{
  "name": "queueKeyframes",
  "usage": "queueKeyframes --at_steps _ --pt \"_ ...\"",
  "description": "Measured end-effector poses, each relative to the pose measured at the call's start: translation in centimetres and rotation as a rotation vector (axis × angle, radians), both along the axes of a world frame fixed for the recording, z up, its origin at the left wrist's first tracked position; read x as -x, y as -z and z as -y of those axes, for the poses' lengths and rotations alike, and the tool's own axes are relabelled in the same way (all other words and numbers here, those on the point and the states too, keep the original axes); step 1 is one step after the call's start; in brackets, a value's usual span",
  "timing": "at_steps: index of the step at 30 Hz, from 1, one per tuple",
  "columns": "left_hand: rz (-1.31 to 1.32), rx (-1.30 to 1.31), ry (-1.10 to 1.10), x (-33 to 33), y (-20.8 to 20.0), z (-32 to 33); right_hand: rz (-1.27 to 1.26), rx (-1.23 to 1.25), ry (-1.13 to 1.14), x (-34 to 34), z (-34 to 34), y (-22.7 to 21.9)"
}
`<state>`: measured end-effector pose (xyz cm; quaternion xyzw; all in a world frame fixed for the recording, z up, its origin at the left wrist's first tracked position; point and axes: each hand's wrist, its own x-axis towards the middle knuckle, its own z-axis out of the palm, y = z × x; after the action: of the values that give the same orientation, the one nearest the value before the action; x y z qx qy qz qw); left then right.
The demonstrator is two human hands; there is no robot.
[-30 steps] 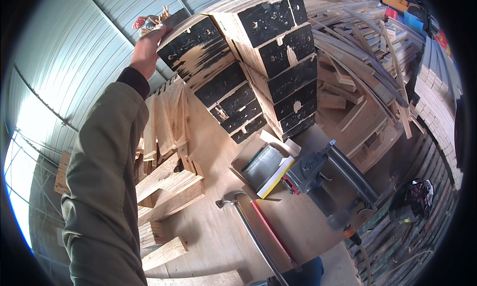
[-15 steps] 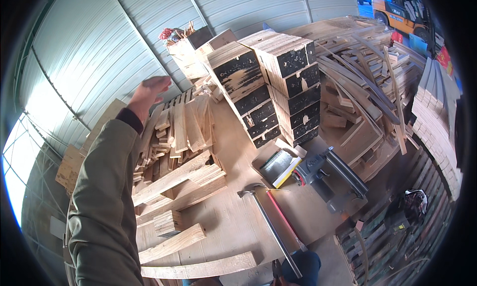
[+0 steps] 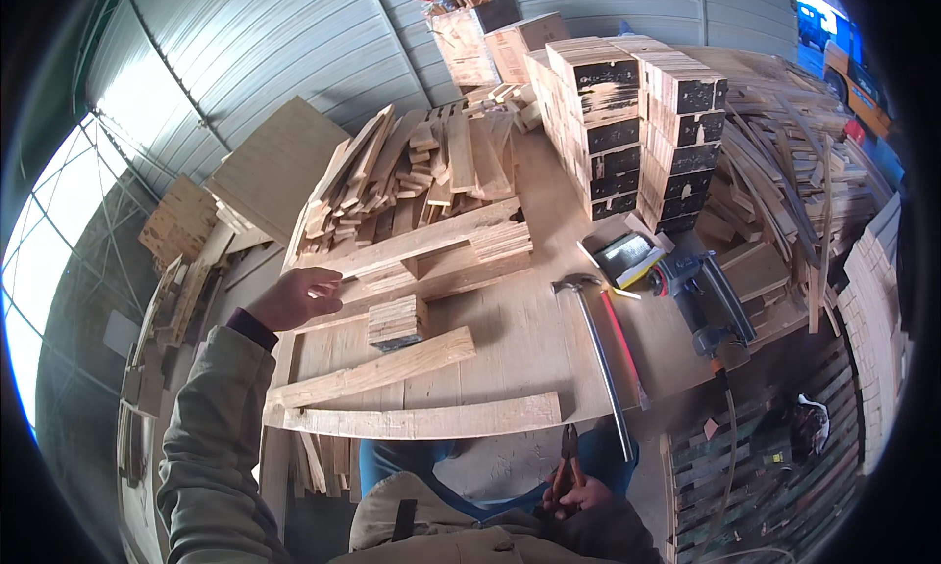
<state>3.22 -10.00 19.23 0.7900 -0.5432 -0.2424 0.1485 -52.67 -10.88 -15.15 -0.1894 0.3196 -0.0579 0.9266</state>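
Observation:
My left hand (image 3: 291, 299) hovers at the left edge of the wooden work table, fingers loosely curled and apart, with nothing in it. Beside it lie a long timber assembly (image 3: 431, 260) and a short wooden block (image 3: 397, 323). Nearer to me are an angled plank (image 3: 377, 370) and a slightly bowed board (image 3: 421, 417) along the table's front edge. My right hand (image 3: 575, 496), low by my lap, is closed around the reddish handles of a pair of pliers (image 3: 566, 463), whose dark jaws point up toward the table.
A hammer (image 3: 596, 363) and a red rod-like tool (image 3: 624, 348) lie right of centre. Behind them are a nail gun (image 3: 706, 304) with a hose and an open box (image 3: 622, 252). Black-ended timber stacks (image 3: 613, 123) rise at the back; loose wood pieces (image 3: 421, 172) lie heaped far left.
My left hand has come down and back from above the wood heap to the table's left edge. The view has shifted, bringing my right hand and the pliers into sight.

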Motion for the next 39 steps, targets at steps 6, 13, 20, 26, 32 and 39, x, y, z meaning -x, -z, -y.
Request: queueKeyframes --at_steps 6,13,20,26,32,39 --pt "-0.069 0.016 -0.193 -1.3 4.7 -10.3 -0.032 0.027 -0.061 -2.1 -0.3 0.1" --pt "-0.038 0.134 -0.195 -2.5 11.4 -13.4 -0.101 0.119 -0.098 -3.8 -1.2 -0.5" --pt "0.172 0.246 -0.153 -3.0 17.5 -13.8 -0.198 0.1 -0.037 -3.7 -2.3 -0.1" --pt "0.147 0.236 -0.129 -3.0 21.1 -14.8 -0.266 0.197 -0.038 -3.7 -3.1 -0.4" --pt "0.174 0.294 -0.117 -2.8 22.6 -15.5 -0.291 0.231 -0.079 -4.2 -3.2 -0.7" --pt "0.161 0.308 -0.121 -3.1 22.9 -15.5 -0.341 0.275 -0.059 -4.2 -3.6 -0.3"
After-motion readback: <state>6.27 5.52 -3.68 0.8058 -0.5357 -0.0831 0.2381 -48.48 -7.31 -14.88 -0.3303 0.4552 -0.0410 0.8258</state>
